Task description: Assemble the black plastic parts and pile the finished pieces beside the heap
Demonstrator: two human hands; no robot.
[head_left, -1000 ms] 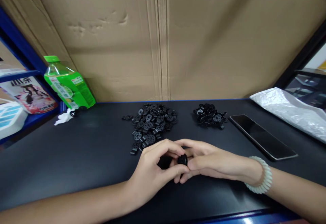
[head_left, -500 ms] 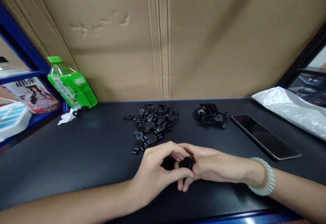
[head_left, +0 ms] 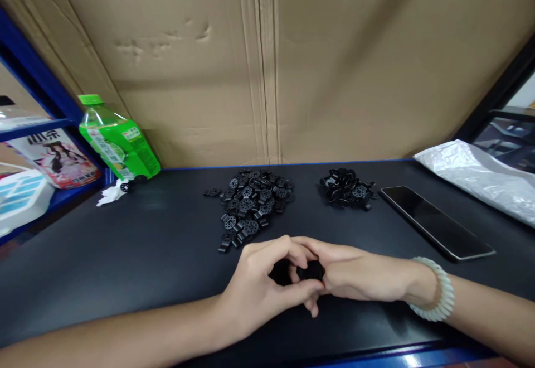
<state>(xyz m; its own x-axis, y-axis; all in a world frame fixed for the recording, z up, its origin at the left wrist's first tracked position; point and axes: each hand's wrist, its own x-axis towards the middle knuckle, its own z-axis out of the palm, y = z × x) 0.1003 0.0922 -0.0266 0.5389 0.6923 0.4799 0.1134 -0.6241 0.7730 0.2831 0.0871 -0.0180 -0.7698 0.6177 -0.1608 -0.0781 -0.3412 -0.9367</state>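
Both hands meet over the near part of the black tabletop point(head_left: 137, 267). Between them is a small black plastic piece point(head_left: 311, 271), partly hidden by fingers. My left hand point(head_left: 267, 279) curls around it, thumb below and fingertips above. From the other side my right hand point(head_left: 355, 273) grips the same piece, its fingers mostly covered by the left hand. Just beyond lies a heap of black round perforated plastic pieces with tabs point(head_left: 251, 201). A smaller heap of black plastic pieces point(head_left: 346, 188) sits farther right.
A phone point(head_left: 437, 223) lies at the right, near a silvery plastic bag point(head_left: 480, 173). At the back left stand a green bottle point(head_left: 121, 139) and a crumpled white tissue point(head_left: 112, 192). A cardboard wall point(head_left: 334, 67) closes the back. A blue shelf point(head_left: 37, 128) borders the left.
The small black piece has turned in the fingers and shifted slightly right. My left hand has moved a little to the right with it. The heaps look the same.
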